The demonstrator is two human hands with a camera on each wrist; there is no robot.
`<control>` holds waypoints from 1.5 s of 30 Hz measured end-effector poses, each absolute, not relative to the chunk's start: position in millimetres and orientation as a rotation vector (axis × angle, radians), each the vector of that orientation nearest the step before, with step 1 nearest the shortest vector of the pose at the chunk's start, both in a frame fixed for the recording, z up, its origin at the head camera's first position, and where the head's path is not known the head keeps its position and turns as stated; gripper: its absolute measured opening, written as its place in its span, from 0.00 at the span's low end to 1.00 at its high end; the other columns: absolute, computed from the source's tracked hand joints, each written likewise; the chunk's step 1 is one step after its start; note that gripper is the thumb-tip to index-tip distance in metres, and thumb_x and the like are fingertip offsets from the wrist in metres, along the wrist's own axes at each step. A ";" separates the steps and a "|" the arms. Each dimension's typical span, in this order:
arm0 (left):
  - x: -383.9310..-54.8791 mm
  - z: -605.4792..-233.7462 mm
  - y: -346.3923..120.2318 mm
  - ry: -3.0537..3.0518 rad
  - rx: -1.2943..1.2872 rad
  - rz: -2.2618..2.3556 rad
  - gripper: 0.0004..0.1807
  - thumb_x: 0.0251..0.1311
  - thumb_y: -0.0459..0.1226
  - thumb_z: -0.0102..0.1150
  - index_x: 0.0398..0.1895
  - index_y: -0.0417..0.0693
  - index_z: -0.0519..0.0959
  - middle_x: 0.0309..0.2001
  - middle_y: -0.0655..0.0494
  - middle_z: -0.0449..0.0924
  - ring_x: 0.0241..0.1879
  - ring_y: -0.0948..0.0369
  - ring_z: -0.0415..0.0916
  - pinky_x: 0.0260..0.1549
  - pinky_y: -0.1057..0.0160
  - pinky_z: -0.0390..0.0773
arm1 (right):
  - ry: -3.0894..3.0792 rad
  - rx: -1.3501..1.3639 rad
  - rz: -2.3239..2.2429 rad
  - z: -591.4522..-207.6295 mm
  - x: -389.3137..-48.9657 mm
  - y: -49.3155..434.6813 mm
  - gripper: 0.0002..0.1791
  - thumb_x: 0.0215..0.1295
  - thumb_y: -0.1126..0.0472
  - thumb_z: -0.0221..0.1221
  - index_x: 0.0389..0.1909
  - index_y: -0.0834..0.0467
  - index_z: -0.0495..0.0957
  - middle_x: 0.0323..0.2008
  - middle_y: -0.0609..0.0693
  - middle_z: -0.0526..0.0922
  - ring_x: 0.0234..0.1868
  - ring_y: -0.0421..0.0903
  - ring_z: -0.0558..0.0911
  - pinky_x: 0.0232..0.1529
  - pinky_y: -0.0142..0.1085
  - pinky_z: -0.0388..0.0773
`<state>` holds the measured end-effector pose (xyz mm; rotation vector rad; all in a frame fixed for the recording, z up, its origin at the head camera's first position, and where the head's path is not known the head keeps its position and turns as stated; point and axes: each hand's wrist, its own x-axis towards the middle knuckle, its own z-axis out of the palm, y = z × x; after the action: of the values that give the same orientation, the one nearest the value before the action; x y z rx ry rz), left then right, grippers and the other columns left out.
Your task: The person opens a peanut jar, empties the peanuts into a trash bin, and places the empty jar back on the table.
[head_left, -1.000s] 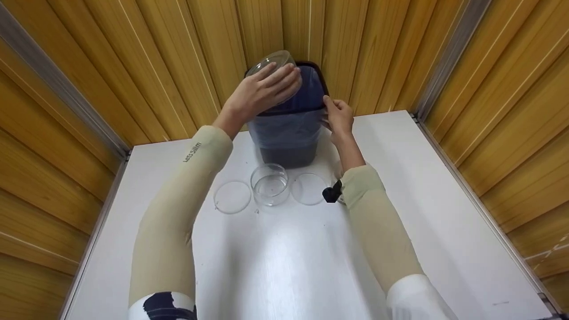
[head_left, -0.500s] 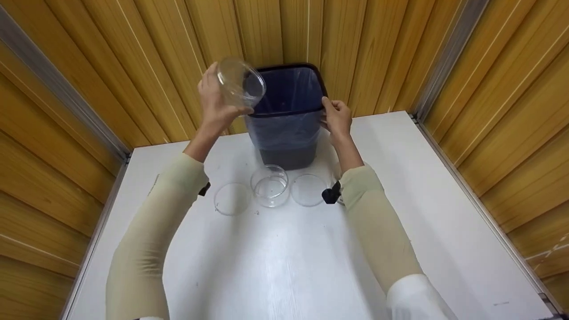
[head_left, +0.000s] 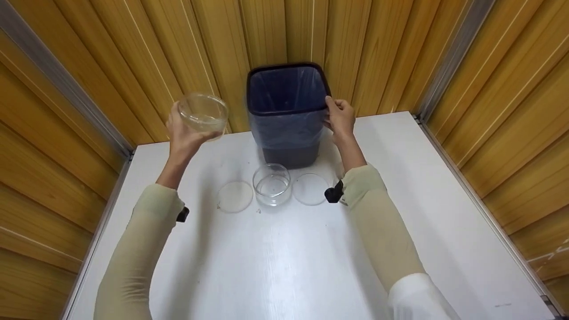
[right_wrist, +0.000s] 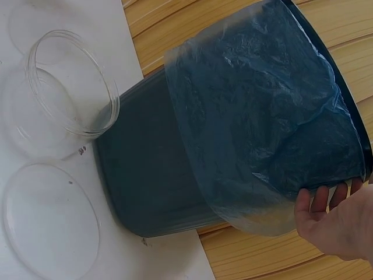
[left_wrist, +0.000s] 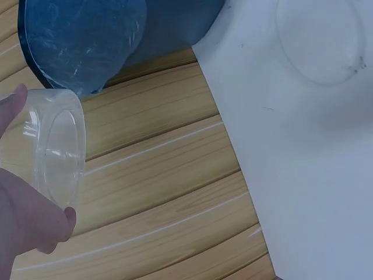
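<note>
In the head view my left hand [head_left: 182, 135] grips a round clear plastic container [head_left: 203, 111] by its side, held in the air left of the bin. The left wrist view shows thumb and fingers around this container [left_wrist: 58, 146]. My right hand [head_left: 341, 116] pinches the right rim of a dark trash bin [head_left: 291, 155], which is lined with a clear plastic bag [head_left: 284, 129]. From the right wrist, the fingers [right_wrist: 319, 201] lie against the bag just under the rim. A second clear container [head_left: 272, 184] stands on the table in front of the bin.
Two round clear lids lie on the white table [head_left: 266, 258]: a left lid [head_left: 235, 197] and a right lid [head_left: 310, 189], either side of the standing container. Small dark specks lie near them. Wood-patterned walls [head_left: 213, 44] enclose the back and sides.
My left hand has moved left and down from over the bin's opening, carrying the container and turning it from tipped over to nearly upright. My right hand stays at the rim.
</note>
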<state>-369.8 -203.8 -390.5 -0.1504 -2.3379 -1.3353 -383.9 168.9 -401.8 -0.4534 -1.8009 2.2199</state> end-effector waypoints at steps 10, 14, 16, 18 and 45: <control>-353.0 -431.4 -218.0 -2.352 -0.057 -1.454 0.65 0.36 0.40 0.87 0.78 0.47 0.54 0.72 0.47 0.62 0.73 0.51 0.57 0.72 0.47 0.59 | -1.793 -0.399 2.221 -401.1 -384.5 168.2 0.12 0.73 0.51 0.59 0.37 0.55 0.75 0.32 0.48 0.77 0.34 0.44 0.77 0.53 0.49 0.79; -347.4 -445.1 -223.8 -2.384 -0.004 -1.468 0.66 0.36 0.39 0.87 0.78 0.46 0.53 0.73 0.45 0.61 0.73 0.48 0.58 0.72 0.45 0.60 | -1.773 -0.440 2.241 -401.8 -386.3 168.3 0.11 0.72 0.51 0.61 0.37 0.55 0.75 0.32 0.48 0.77 0.34 0.44 0.77 0.53 0.49 0.78; -343.8 -451.0 -227.7 -2.395 0.023 -1.482 0.66 0.36 0.39 0.87 0.79 0.47 0.52 0.73 0.45 0.60 0.73 0.48 0.57 0.72 0.45 0.60 | -1.770 -0.457 2.246 -402.1 -386.6 167.6 0.11 0.72 0.51 0.61 0.38 0.55 0.75 0.32 0.48 0.77 0.34 0.44 0.77 0.52 0.47 0.79; -338.8 -456.8 -231.5 -2.404 0.058 -1.504 0.67 0.37 0.40 0.86 0.79 0.47 0.50 0.74 0.45 0.59 0.74 0.48 0.56 0.72 0.45 0.60 | -1.774 -0.466 2.248 -402.2 -386.6 167.4 0.11 0.72 0.51 0.61 0.39 0.55 0.75 0.33 0.48 0.76 0.34 0.43 0.77 0.50 0.45 0.79; -284.8 -549.7 -268.7 -2.510 0.324 -1.543 0.69 0.42 0.41 0.84 0.81 0.44 0.42 0.78 0.40 0.49 0.77 0.42 0.48 0.75 0.41 0.52 | -1.767 -0.428 2.248 -402.0 -387.0 170.2 0.11 0.73 0.52 0.61 0.36 0.55 0.74 0.32 0.49 0.77 0.35 0.47 0.78 0.54 0.49 0.79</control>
<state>-284.8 -268.7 -549.7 0.3237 -2.5101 -1.5433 -387.0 170.2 -402.0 -0.4279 -1.7669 2.2481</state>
